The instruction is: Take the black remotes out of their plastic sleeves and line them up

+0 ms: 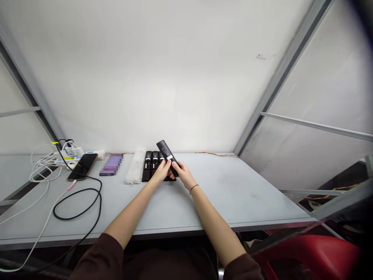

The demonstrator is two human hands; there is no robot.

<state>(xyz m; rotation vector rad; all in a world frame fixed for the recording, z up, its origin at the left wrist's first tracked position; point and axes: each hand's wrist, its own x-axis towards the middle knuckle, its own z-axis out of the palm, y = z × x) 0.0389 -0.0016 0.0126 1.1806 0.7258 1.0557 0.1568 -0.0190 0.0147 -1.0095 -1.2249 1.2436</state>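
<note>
Gray tabletop (233,194), left hand (161,172) and right hand (182,175) gripping a remote (166,155); a slip whacks the remotes (151,165) just ahead.

A black remote control (167,157), tilted, held between the left grip (161,172) and right grip (183,174), above a pale grey tabletop (239,194). Just behind the grips, a row of black remotes (151,165). Left of the grips, a white wrapped bar (135,166), a pixelated purple item (111,164), a smartphone (83,166) and, farther off, a power strip (71,151).
</note>
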